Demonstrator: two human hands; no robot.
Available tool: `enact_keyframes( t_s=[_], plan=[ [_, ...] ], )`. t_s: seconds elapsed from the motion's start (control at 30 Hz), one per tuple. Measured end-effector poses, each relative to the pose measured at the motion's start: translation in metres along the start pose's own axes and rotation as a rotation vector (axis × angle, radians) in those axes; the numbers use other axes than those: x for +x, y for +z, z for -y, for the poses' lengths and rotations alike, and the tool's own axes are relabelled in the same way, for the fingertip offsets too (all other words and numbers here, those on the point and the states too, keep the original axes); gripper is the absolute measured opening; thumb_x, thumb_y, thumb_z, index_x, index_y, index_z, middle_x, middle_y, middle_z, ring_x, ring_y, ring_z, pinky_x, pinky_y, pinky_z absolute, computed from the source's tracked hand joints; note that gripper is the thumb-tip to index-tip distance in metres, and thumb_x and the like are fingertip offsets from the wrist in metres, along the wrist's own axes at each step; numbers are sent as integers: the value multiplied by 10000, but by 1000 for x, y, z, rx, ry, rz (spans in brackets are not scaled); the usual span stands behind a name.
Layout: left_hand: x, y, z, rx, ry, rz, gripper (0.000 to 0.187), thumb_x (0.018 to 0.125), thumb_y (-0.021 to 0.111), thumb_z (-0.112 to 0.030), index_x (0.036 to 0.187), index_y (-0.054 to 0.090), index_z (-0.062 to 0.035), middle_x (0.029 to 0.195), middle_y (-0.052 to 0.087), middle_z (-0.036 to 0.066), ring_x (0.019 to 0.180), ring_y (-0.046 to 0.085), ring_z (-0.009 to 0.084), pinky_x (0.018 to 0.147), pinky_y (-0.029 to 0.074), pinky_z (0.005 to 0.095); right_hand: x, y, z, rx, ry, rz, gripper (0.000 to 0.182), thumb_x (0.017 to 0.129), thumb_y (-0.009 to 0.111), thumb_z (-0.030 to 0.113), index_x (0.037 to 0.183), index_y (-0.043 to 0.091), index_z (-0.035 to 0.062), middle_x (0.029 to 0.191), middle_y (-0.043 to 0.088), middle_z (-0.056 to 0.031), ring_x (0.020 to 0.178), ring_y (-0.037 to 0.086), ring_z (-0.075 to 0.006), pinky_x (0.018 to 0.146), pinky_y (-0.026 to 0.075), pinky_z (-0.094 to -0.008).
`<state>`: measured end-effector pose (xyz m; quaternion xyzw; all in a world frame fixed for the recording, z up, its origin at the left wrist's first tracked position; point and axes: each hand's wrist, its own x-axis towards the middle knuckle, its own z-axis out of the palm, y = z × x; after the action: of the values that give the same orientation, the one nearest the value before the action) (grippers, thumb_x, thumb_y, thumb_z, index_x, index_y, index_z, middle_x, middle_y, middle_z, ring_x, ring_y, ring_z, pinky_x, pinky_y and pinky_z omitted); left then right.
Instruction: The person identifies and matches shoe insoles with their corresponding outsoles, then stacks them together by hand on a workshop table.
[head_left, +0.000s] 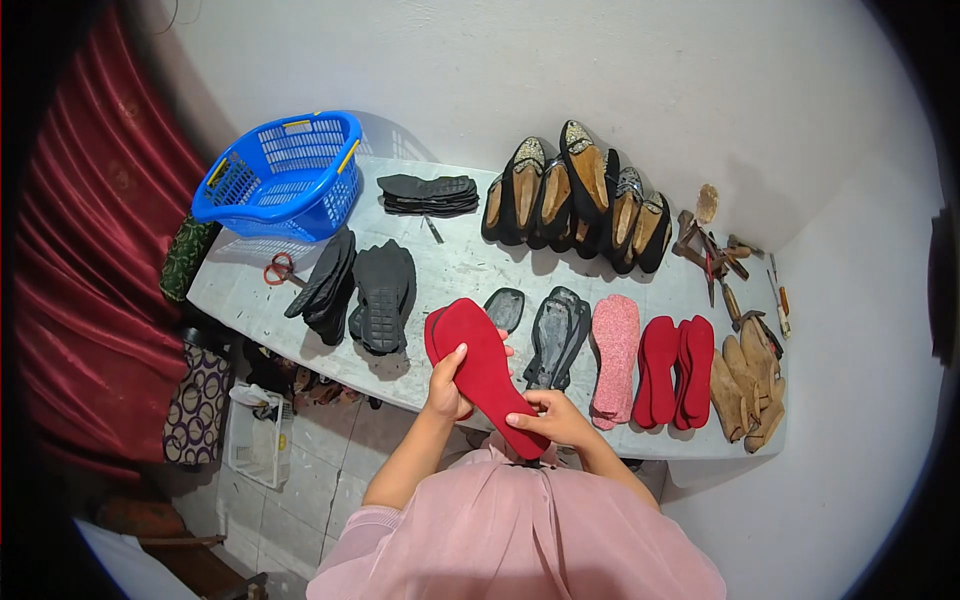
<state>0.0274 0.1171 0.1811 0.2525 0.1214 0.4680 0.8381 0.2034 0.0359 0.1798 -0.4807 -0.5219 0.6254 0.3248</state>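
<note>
Red insoles point(478, 352), at least two stacked and slightly fanned, are held up in front of my body over the table's near edge. My left hand point(448, 388) grips them on the left side, thumb on top and fingertips showing past the far edge. My right hand point(551, 419) pinches their narrow lower end, thumb on top. Just beyond them lies a grey-black sole point(506, 308), partly covered by the insoles. To its right are a stack of dark soles point(556, 338), a stack of pink speckled insoles point(615, 360) and more red insoles point(657, 370).
A blue basket point(285, 190) stands at the back left, near red-handled scissors point(279, 268). Black sole stacks point(384, 298) lie at left and at the back point(428, 194). Black shoes point(575, 195) line the wall. Hand tools point(715, 255) and wooden shoe lasts point(748, 385) occupy the right end.
</note>
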Motion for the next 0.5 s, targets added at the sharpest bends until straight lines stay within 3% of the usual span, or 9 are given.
enact_keyframes(
  t_s=[0.1,0.2,0.33,0.5],
  plan=[
    [-3,12,-7,24,-8,-24,437,916,433,-234,1258,398,36,1210,506,195,1009,580,269,841,504,396,3,4,-4,84,26,21,300,823,679,283,930,591,17,781,582,0,698,520,-56,609,421,-220],
    [-3,-3,-11,149,23,-133,402,899,485,-160,1248,427,31,1158,554,165,992,592,241,844,498,370,12,11,-27,127,-78,8,305,819,677,291,902,577,16,770,562,-10,697,498,-73,608,413,-238],
    [-8,-33,-36,483,64,-126,360,874,558,-93,1207,488,25,1046,621,108,932,616,182,818,498,308,11,2,-27,-108,-77,-66,315,809,677,285,903,571,3,777,564,-41,717,509,-108,625,419,-272],
    [-14,-25,-56,639,-21,-291,297,898,560,-139,1137,535,37,1000,629,84,866,613,125,770,491,245,7,-4,-28,-324,-82,-115,319,795,669,287,916,585,4,749,590,-116,679,564,-192,631,438,-317]
  ],
)
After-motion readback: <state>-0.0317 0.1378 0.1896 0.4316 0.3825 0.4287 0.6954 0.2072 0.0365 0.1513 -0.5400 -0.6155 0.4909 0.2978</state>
